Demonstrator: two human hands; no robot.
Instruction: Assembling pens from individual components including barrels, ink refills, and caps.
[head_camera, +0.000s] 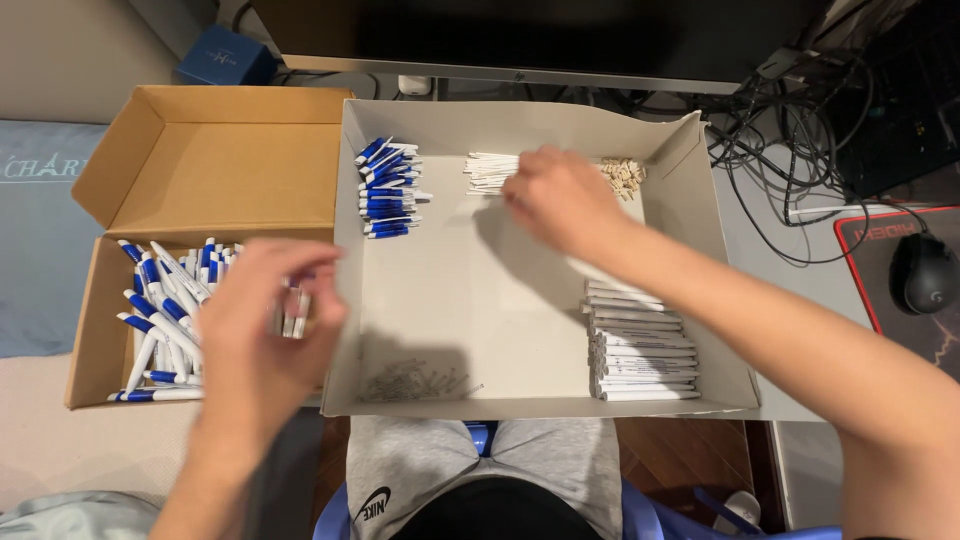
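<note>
Right hand (560, 200) reaches to the white tray's (500, 300) far edge, fingers on the white refills (488, 172); its grip is hidden. Left hand (262, 325), blurred, curls over the pens (165, 300) in the brown box (100, 330), grip unclear.

Blue-and-white pens (165, 320) fill a brown cardboard box (215, 150); white tubes (640, 350) lie in a grey-white tray (520, 120).

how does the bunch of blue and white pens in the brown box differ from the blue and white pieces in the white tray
The pens in the brown box are long and heaped at crossing angles. The blue and white pieces in the white tray are shorter and stacked in a neat, parallel column. Both share the same colours.
</note>
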